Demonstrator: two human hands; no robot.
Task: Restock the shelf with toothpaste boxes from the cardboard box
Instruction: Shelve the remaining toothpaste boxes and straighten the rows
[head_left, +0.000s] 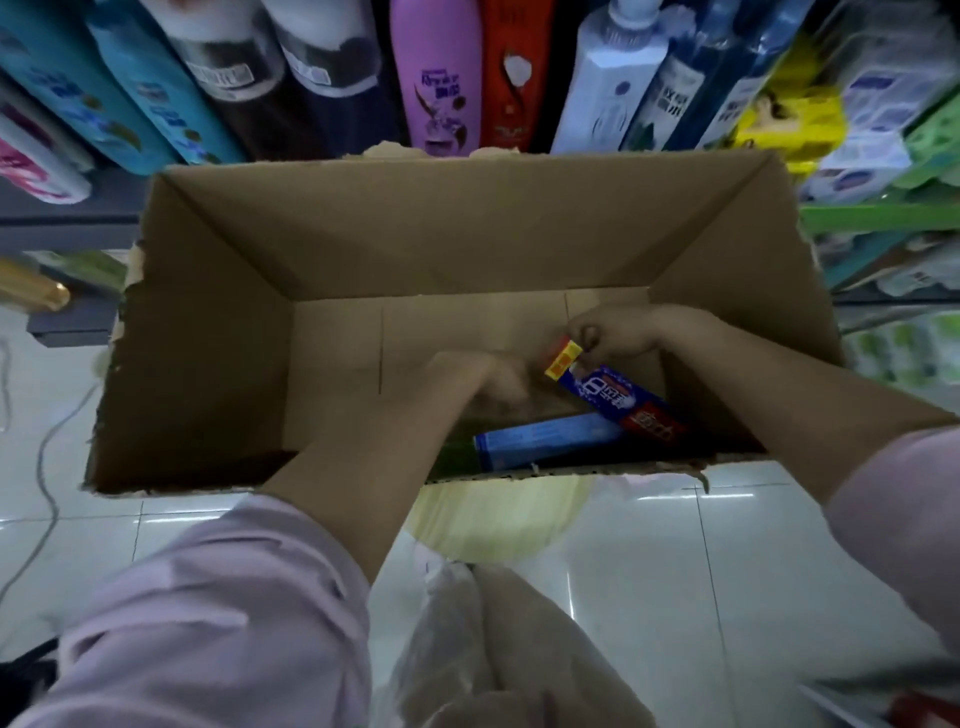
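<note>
- Hands both down inside the open brown cardboard box on the white tiled floor.
- Right hand pinches the yellow-orange end of a dark blue and red toothpaste box, tilted.
- Left hand blurred, grip can't be told.
- Light blue toothpaste box lies flat by the near wall.

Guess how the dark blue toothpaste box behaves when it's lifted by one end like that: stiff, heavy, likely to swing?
The right hand pinches the dark blue toothpaste box at its yellow end, and it stays straight, so probably stiff carton. Two fingers seem enough to tilt it, so likely light. Held at one end, it may pivot or slip. Flat faces: it shouldn't roll.
</note>
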